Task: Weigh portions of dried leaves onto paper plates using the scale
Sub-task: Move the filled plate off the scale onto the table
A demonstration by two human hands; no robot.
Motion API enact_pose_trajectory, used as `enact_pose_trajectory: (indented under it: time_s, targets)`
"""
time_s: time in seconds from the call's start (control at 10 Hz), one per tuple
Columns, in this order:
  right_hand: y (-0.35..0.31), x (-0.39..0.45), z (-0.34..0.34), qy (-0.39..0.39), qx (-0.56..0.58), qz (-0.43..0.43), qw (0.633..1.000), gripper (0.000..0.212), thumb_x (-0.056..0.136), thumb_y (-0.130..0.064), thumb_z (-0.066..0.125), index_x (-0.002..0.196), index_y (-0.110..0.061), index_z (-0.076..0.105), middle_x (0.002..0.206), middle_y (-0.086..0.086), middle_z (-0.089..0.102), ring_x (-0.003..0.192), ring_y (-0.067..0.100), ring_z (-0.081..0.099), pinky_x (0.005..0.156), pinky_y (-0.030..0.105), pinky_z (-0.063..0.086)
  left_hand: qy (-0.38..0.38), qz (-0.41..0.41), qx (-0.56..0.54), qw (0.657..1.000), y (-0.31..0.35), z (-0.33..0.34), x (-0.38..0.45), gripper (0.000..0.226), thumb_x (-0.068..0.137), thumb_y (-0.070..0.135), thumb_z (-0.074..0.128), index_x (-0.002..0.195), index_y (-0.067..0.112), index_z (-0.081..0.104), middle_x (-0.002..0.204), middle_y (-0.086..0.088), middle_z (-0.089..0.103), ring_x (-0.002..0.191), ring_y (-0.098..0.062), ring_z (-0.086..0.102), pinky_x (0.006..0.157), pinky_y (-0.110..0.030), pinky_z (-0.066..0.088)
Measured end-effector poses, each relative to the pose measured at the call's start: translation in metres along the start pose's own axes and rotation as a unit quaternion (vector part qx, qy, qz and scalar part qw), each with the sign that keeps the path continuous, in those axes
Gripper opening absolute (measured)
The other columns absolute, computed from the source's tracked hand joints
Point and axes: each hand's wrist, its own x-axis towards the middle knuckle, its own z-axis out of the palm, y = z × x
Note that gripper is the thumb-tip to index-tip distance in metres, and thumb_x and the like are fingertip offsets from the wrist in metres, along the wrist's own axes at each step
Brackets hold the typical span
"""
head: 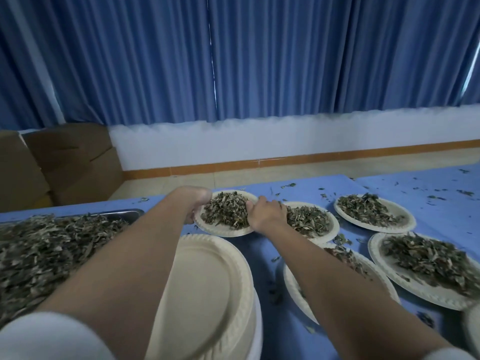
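Here, both arms reach far across the tabletop (415,193).
Left hand (197,203): it grips the far-left rim of the filled plate (220,229), fingers curled under the edge as far as I can tell.
Right hand (265,214): it holds the plate's right rim, thumb over the edge and against the leaves (226,210).
Held plate: it sits at the far side of the blue tabletop, just beside a second filled plate (330,229); whether it rests on the cloth or is a touch lifted, I cannot tell.
Other portions: a third plate (405,216) sits farther right, and two more (384,261), (293,284) lie nearer, the last partly under the right forearm.
Stock: a loose heap (39,253) fills a metal tray (127,213) at the left.
Empty plates: a stack (207,294) stands close to the person, under the left arm.
Scale: not in view.
Step, as I judge it: a weighed portion is being set among the others.
Risk, tipping: the plate is thin and heaped; a tilt at full reach would slide leaves off the rim.
Risk, overlap: its right edge is almost on the neighbour; a nudge could mix two portions.
Risk, forearm: the right arm hangs low over the near plate and could drag leaves off.
Scraps (439,190): bits already litter the cloth.
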Motion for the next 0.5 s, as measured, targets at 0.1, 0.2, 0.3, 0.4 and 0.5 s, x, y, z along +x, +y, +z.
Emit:
enact_pose_trajectory:
  time_s: [0.1, 0.2, 0.3, 0.4, 0.5]
  targets:
    - [-0.002, -0.001, 0.009, -0.034, -0.045, 0.005, 0.998, 0.058, 0.098, -0.041, 0.010, 0.141, -0.004, 0.025, 0.140, 0.016, 0.045, 0.144, 0.028, 0.009, 0.116, 0.049, -0.004, -0.036, -0.030, 0.025, 0.999, -0.009, 0.008, 0.003, 0.044, 0.097, 0.027, 0.032, 0.137, 0.007, 0.029, 0.140, -0.015, 0.039, 0.115, -0.028, 0.053, 0.099, -0.038, 0.044]
    - [-0.004, 0.002, 0.012, -0.038, -0.093, 0.000, 0.995, 0.056, 0.098, -0.038, 0.010, 0.141, -0.005, 0.027, 0.141, 0.014, 0.045, 0.145, 0.029, 0.006, 0.114, 0.053, -0.010, -0.066, -0.053, 0.033, 0.996, -0.013, 0.013, 0.006, 0.053, 0.098, 0.029, 0.029, 0.146, 0.010, 0.017, 0.152, -0.016, 0.025, 0.127, -0.035, 0.045, 0.107, -0.048, 0.036]
    - [-0.004, -0.003, 0.011, -0.044, -0.142, -0.009, 0.989, 0.053, 0.099, -0.035, 0.011, 0.141, -0.006, 0.027, 0.145, 0.013, 0.040, 0.144, 0.030, 0.003, 0.113, 0.057, -0.011, -0.080, -0.057, 0.056, 0.994, -0.007, 0.018, -0.002, 0.057, 0.098, 0.031, 0.029, 0.149, 0.013, 0.009, 0.156, -0.016, 0.010, 0.127, -0.034, 0.043, 0.109, -0.046, 0.033]
    - [-0.002, -0.005, 0.005, -0.015, -0.148, -0.037, 0.988, 0.055, 0.099, -0.035, 0.011, 0.141, -0.003, 0.026, 0.149, 0.013, 0.032, 0.145, 0.029, -0.001, 0.114, 0.055, -0.008, -0.048, -0.034, 0.119, 0.991, 0.002, 0.020, -0.012, 0.057, 0.099, 0.032, 0.030, 0.148, 0.010, 0.010, 0.157, -0.015, 0.007, 0.130, -0.033, 0.036, 0.099, -0.043, 0.038]
    - [-0.006, -0.019, -0.014, 0.034, -0.057, -0.058, 0.996, 0.051, 0.100, -0.032, 0.014, 0.141, -0.004, 0.027, 0.148, 0.010, 0.033, 0.145, 0.025, 0.000, 0.116, 0.050, -0.005, 0.010, 0.027, 0.166, 0.986, 0.017, 0.020, -0.035, 0.053, 0.100, 0.029, 0.026, 0.147, 0.007, 0.016, 0.156, -0.014, 0.014, 0.138, -0.033, 0.027, 0.103, -0.043, 0.034]
